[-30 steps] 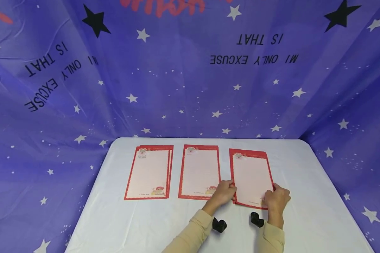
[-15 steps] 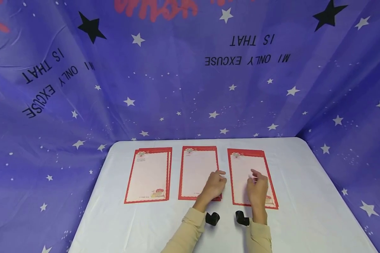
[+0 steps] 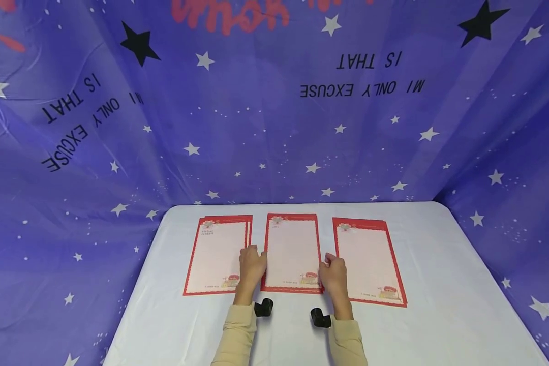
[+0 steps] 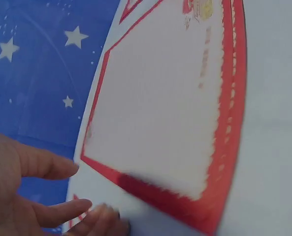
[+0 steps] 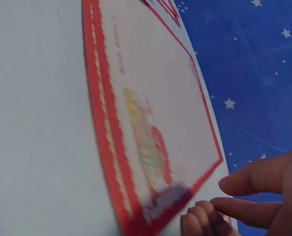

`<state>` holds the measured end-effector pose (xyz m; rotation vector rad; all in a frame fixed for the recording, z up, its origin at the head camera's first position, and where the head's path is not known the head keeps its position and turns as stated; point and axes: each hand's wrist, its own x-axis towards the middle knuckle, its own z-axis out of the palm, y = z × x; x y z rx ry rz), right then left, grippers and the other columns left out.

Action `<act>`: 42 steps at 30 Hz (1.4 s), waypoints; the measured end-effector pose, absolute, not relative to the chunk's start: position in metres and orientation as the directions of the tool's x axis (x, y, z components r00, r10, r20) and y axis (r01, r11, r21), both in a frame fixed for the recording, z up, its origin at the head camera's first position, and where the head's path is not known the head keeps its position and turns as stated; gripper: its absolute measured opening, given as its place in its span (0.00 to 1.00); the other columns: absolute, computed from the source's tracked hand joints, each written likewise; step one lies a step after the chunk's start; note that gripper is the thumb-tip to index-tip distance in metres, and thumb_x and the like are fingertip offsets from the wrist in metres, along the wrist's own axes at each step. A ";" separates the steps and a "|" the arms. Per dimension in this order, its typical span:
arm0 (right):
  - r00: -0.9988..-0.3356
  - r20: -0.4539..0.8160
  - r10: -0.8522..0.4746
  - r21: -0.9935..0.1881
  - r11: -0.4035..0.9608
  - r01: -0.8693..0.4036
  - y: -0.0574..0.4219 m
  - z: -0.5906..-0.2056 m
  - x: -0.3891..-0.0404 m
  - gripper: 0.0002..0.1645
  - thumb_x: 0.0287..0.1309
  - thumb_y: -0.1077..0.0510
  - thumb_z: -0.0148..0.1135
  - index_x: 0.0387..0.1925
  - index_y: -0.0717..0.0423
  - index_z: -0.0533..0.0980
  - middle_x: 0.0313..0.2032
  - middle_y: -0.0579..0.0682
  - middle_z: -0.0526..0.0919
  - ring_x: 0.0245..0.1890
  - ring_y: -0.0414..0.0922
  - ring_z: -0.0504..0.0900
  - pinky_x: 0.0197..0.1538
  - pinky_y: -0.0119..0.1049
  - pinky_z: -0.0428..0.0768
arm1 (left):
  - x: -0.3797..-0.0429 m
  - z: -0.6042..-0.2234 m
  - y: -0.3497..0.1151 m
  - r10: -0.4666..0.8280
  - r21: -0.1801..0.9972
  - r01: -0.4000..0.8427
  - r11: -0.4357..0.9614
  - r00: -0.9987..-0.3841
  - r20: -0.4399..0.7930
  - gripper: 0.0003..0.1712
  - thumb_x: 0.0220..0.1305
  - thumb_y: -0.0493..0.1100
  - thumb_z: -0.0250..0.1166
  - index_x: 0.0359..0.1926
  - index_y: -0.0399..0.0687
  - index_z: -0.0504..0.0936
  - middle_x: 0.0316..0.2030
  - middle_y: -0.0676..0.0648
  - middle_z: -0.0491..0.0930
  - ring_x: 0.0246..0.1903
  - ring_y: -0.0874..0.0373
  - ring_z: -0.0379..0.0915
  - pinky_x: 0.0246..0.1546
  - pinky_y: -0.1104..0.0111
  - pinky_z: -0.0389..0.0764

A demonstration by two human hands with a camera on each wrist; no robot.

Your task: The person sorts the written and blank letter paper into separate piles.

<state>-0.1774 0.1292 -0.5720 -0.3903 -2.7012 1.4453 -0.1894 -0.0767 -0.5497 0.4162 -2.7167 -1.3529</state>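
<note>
Three stacks of red-bordered letter paper lie in a row on the white table. Both hands are at the middle stack (image 3: 293, 254), one on each long side. My left hand (image 3: 252, 267) hovers at its left edge, over the lower right part of the left stack (image 3: 217, 259). In the left wrist view the thumb and fingers are spread apart, beside the paper (image 4: 155, 108). My right hand (image 3: 334, 274) is at the right edge, partly covering the left border of the right stack (image 3: 368, 259). The right wrist view shows its fingers loosely bent beside the paper (image 5: 155, 64), holding nothing.
Black wrist-camera mounts (image 3: 264, 307) show by both wrists. The white table (image 3: 439, 284) extends in front and to the right of the stacks. A purple star-printed cloth (image 3: 274, 127) hangs behind and along the sides.
Both hands have let go of the right stack and moved left to the sides of the middle stack. The right stack's sheets now lie flat on the table.
</note>
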 end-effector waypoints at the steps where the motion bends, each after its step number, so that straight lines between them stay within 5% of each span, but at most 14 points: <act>1: -0.965 -0.073 0.252 -0.825 0.528 0.201 0.128 -0.574 -0.177 0.25 0.57 0.67 0.54 0.56 0.78 0.73 0.47 0.68 0.80 0.46 0.58 0.79 0.54 0.52 0.76 | -0.188 -0.552 -0.079 -0.262 0.799 -0.219 0.560 -0.962 -0.080 0.25 0.62 0.38 0.58 0.55 0.21 0.74 0.49 0.26 0.75 0.54 0.30 0.70 0.55 0.45 0.72; 7: -0.963 -0.034 0.267 -0.842 0.512 0.172 0.121 -0.576 -0.177 0.24 0.55 0.68 0.54 0.53 0.77 0.75 0.47 0.72 0.78 0.42 0.57 0.77 0.49 0.51 0.76 | -0.187 -0.559 -0.076 -0.160 0.820 -0.124 0.559 -0.986 -0.040 0.25 0.59 0.34 0.55 0.54 0.16 0.73 0.40 0.22 0.80 0.42 0.34 0.76 0.43 0.47 0.78; 13: -0.958 0.018 0.285 -0.843 0.520 0.139 0.118 -0.578 -0.175 0.24 0.53 0.69 0.55 0.53 0.76 0.76 0.51 0.77 0.73 0.53 0.65 0.74 0.57 0.57 0.71 | -0.184 -0.558 -0.067 -0.191 0.787 -0.124 0.605 -0.982 -0.008 0.23 0.60 0.35 0.58 0.54 0.23 0.77 0.51 0.23 0.77 0.56 0.30 0.69 0.59 0.48 0.70; 20: -0.947 0.088 0.309 -0.792 0.598 0.121 0.111 -0.579 -0.169 0.25 0.54 0.69 0.55 0.56 0.72 0.75 0.48 0.71 0.73 0.51 0.66 0.70 0.55 0.57 0.70 | -0.181 -0.561 -0.058 -0.230 0.750 -0.148 0.645 -0.973 0.006 0.27 0.57 0.35 0.62 0.57 0.24 0.75 0.47 0.25 0.70 0.49 0.36 0.64 0.53 0.48 0.67; 26: -0.916 0.196 0.350 -0.838 0.544 0.028 0.101 -0.576 -0.165 0.22 0.57 0.72 0.55 0.54 0.68 0.78 0.42 0.65 0.80 0.40 0.55 0.79 0.44 0.46 0.77 | -0.180 -0.559 -0.066 -0.231 0.898 -0.080 0.432 -0.973 0.025 0.24 0.56 0.28 0.58 0.56 0.28 0.77 0.45 0.30 0.78 0.40 0.46 0.76 0.40 0.59 0.78; 30: -0.922 0.196 0.334 -0.886 0.464 -0.020 0.085 -0.571 -0.161 0.21 0.59 0.73 0.52 0.54 0.66 0.78 0.40 0.61 0.82 0.30 0.45 0.75 0.32 0.32 0.73 | -0.175 -0.555 -0.087 -0.237 0.943 -0.093 0.319 -0.971 -0.016 0.24 0.58 0.30 0.56 0.57 0.37 0.78 0.44 0.32 0.82 0.35 0.52 0.80 0.31 0.67 0.76; 35: -0.952 0.162 0.259 -0.925 0.375 -0.056 0.053 -0.568 -0.156 0.23 0.61 0.73 0.51 0.57 0.64 0.76 0.41 0.59 0.81 0.30 0.40 0.73 0.31 0.26 0.73 | -0.164 -0.548 -0.127 -0.279 0.957 -0.169 0.235 -0.955 -0.101 0.24 0.65 0.33 0.56 0.61 0.46 0.77 0.50 0.34 0.80 0.46 0.47 0.79 0.40 0.67 0.73; 42: -0.982 0.174 0.071 -0.925 0.355 -0.138 0.001 -0.572 -0.155 0.25 0.58 0.75 0.51 0.58 0.67 0.74 0.41 0.57 0.77 0.33 0.39 0.72 0.34 0.24 0.73 | -0.147 -0.548 -0.188 -0.397 0.922 -0.251 0.295 -0.910 -0.120 0.25 0.66 0.32 0.53 0.64 0.44 0.74 0.52 0.32 0.79 0.49 0.46 0.76 0.40 0.69 0.70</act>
